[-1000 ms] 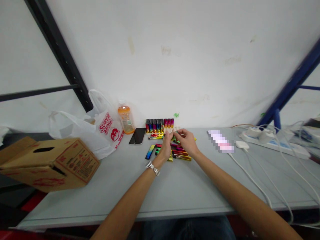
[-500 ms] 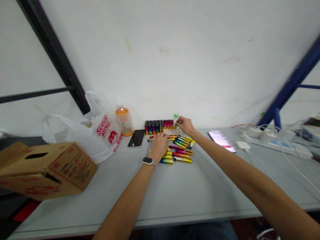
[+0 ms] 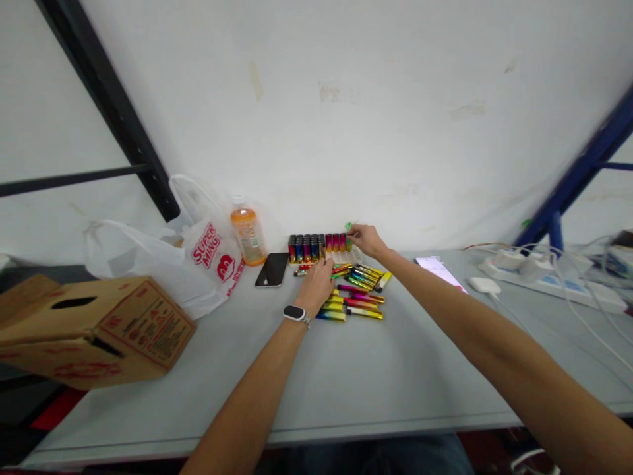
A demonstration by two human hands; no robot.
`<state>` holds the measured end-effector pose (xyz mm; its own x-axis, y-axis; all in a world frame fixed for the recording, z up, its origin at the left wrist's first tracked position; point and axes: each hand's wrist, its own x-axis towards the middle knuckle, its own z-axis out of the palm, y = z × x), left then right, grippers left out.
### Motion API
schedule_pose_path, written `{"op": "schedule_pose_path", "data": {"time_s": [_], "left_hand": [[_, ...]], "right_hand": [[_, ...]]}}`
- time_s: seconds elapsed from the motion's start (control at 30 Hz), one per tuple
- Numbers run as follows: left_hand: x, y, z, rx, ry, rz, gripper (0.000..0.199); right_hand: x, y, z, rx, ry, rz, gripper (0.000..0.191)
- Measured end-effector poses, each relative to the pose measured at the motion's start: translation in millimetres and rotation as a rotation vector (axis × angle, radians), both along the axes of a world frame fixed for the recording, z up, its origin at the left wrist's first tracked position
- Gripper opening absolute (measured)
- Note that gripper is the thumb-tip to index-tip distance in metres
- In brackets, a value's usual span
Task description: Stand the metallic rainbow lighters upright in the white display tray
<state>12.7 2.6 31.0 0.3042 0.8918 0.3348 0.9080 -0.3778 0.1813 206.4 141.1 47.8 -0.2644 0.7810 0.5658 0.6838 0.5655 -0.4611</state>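
Shiny lighters (image 3: 307, 249) stand upright in rows in a pale holed tray (image 3: 341, 258) against the wall. My right hand (image 3: 364, 240) is closed in a pinch at the tray's right end, on a green lighter (image 3: 349, 243) beside several pink ones. My left hand (image 3: 318, 285), with a watch on its wrist, is over the left part of a loose pile of lighters (image 3: 363, 277). Its fingers are bunched near the tray's front edge; what they hold is hidden. More metallic yellow, pink and blue lighters (image 3: 364, 313) lie flat in front of the tray.
Left of the tray are a dark phone (image 3: 271, 270), an orange bottle (image 3: 248, 236), a white plastic bag (image 3: 198, 270) and a cardboard box (image 3: 123, 330). To the right lie a lit phone (image 3: 440, 272), a white charger (image 3: 484, 285) and a power strip (image 3: 558, 284) with cables.
My right hand has lowered slightly toward the tray's right end with the green lighter. The left hand's fingers have drawn together over the pile. The view has shifted a little.
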Motion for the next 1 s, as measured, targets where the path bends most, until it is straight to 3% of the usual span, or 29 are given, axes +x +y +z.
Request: {"op": "schedule_pose_path", "data": {"time_s": [0.2,0.4,0.6,0.73,0.87,1.0], "left_hand": [[0.8,2.6,-2.8,0.021,-0.015,0.005,0.023],[-0.1,10.2,-5.4,0.012,0.025,0.017,0.020],[0.8,5.7,1.4,0.004,0.084,0.050,0.017],[1.2,3.3,0.8,-0.002,0.133,0.047,0.019],[-0.9,4.5,1.0,0.051,0.002,0.028,0.018],[-0.1,6.6,4.2,0.109,-0.505,-0.088,0.014]], "right_hand": [[3.0,-4.2,-0.3,-0.054,-0.010,-0.058,0.019],[0.9,-31.1,2.5,0.003,-0.294,-0.256,0.036],[2.2,-51.6,1.1,0.001,-0.599,-0.257,0.051],[1.9,-55.8,-5.1,-0.064,-0.654,-0.268,0.060],[-0.2,-59.9,-6.4,-0.080,-0.519,-0.254,0.063],[-4.4,-76.6,-6.2,-0.012,-0.062,-0.205,0.055]]}}
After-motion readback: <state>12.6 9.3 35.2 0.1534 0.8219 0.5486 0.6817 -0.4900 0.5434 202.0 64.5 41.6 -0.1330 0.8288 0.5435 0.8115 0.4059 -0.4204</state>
